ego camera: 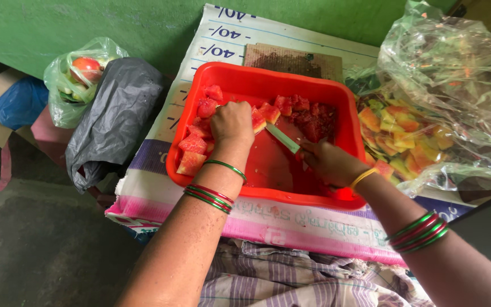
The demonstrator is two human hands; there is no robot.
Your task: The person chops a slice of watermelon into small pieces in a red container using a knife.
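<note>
A striped cloth [291,273] is seen nearest the camera, lying over the lap, and both forearms are extended over it, each ringed with red and green bangles [208,196]. A printed sack [291,219] is spread under a red plastic tub [345,122], which is set on it directly ahead. The right hand [329,162] is closed around the handle of a knife [282,138], whose pale blade is angled up and to the left across the wet floor of the tub. The left hand [232,121] is curled, knuckles up, over a chunk of watermelon [258,120], which is pinched under the fingertips just beside the blade tip. The watermelon pieces [191,148] are shown as rough red cubes with paler edges, heaped along the left wall and the far side of the tub. Cut rinds [402,139] are piled on a clear plastic sheet [456,74] to the right. A black bag [115,119] and a clear bag of fruit [80,77] are placed to the left, against a green wall [86,23].
</note>
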